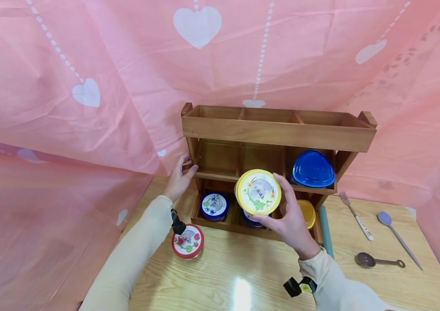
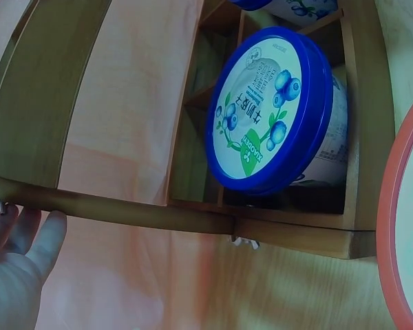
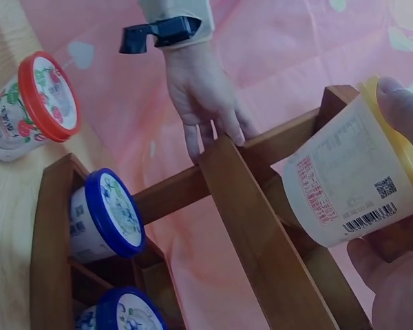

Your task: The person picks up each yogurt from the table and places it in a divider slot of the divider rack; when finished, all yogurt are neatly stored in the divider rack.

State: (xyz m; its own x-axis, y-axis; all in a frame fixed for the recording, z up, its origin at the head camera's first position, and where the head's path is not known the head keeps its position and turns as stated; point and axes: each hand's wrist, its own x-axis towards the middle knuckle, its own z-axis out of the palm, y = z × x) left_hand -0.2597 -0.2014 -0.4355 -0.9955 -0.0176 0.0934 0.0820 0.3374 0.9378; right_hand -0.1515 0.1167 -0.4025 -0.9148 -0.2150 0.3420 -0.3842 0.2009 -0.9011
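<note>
In the head view my right hand (image 1: 291, 216) grips a white tub with a yellow lid (image 1: 258, 192), held in front of the wooden rack (image 1: 278, 131). In the right wrist view the tub's side (image 3: 341, 179) shows a barcode, and my thumb lies at the lid's edge. My left hand (image 1: 181, 177) touches the rack's left side; the left wrist view shows its fingertips (image 2: 48, 237) against the wooden side piece. Below it, a blue-lidded tub (image 1: 214, 205) sits in the bottom left compartment. A red-lidded tub (image 1: 188, 242) stands on the table under my left wrist.
A second blue-lidded tub (image 3: 124, 313) stands beside the first. The middle shelf holds a blue container (image 1: 313, 169) at right, above a yellow-lidded one (image 1: 306, 212). Right of the rack lie a fork (image 1: 356, 216), a purple-headed spoon (image 1: 398, 237) and a dark measuring spoon (image 1: 377, 261).
</note>
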